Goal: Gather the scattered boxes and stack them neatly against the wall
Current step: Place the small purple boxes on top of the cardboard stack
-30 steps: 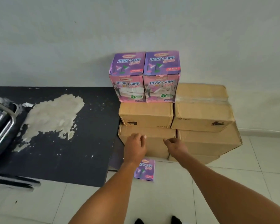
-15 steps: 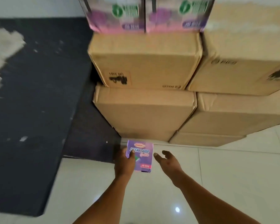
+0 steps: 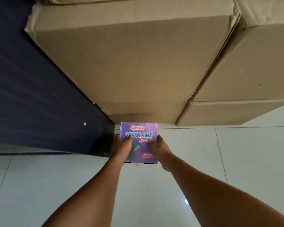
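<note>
Gripping now: both hands hold one purple desk lamp box low over the tiled floor, just in front of the stacked cartons.
Dark mat: a black mat lies at far left, its edge running beside the cartons.
Left hand: the left hand clasps the box's left side, thumb laid across the printed top.
Purple box: top face up, reading "DESK LAMP Switch"; whether its base touches the floor is unclear.
Middle carton: a large brown carton stands directly behind the purple box.
Right hand: the right hand clasps the box's right side, thumb on top.
Right cartons: more brown cartons are stacked at right, touching the middle carton.
</note>
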